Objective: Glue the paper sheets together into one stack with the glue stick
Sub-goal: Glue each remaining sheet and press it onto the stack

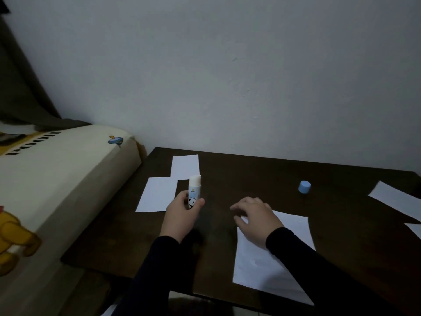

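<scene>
My left hand pinches the one uncapped glue stick upright beside two small sheets. My right hand, fingers spread, rests on a larger sheet. One blue cap; two more sheets, cut off.

There is one view only, from a camera worn on the person's head, so no second view shares any of the scene. It looks forward and down over the dark table, from the table's near edge toward its far edge, where a pale wall rises and fills the upper half of the view. The lens is wide and sits close: both dark sleeves run in from the bottom edge, and the left hand and right hand lie near the middle. The table's right corner is cut off, and a bed borders its left edge.
</scene>
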